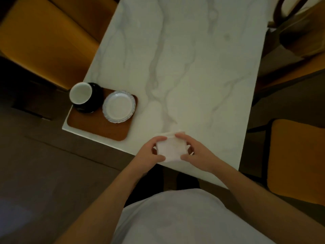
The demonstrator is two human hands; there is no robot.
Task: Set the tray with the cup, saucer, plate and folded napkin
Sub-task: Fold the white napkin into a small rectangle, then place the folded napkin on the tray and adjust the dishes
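A white folded napkin lies at the near edge of the marble table. My left hand pinches its left side and my right hand pinches its right side. A brown wooden tray sits at the table's near left corner. On it stands a dark cup with a white inside, on a dark saucer that is mostly hidden. A small white plate with a frilled rim sits beside the cup, on the tray's right part.
Orange-cushioned seats stand to the left and at the right. A dark wooden chair is at the far right. The table's near edge runs just under my hands.
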